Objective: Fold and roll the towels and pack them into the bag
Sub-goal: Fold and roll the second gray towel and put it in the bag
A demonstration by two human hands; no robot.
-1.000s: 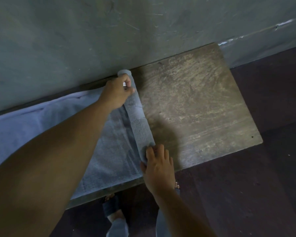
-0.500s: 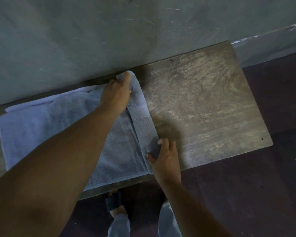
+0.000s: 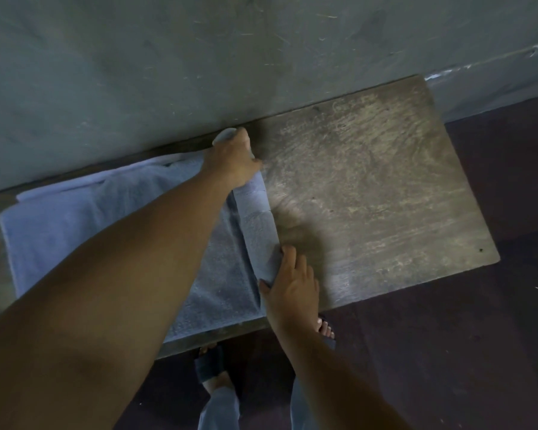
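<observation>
A soft, nubbly terry-cloth towel is seen on a worn, scratched, matt wooden bench.

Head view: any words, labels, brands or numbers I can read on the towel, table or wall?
None readable. The towel shows no tag or print. The wall has only scuffs. Faint scratches near the far edge of the table are too blurred to read as letters.
</observation>
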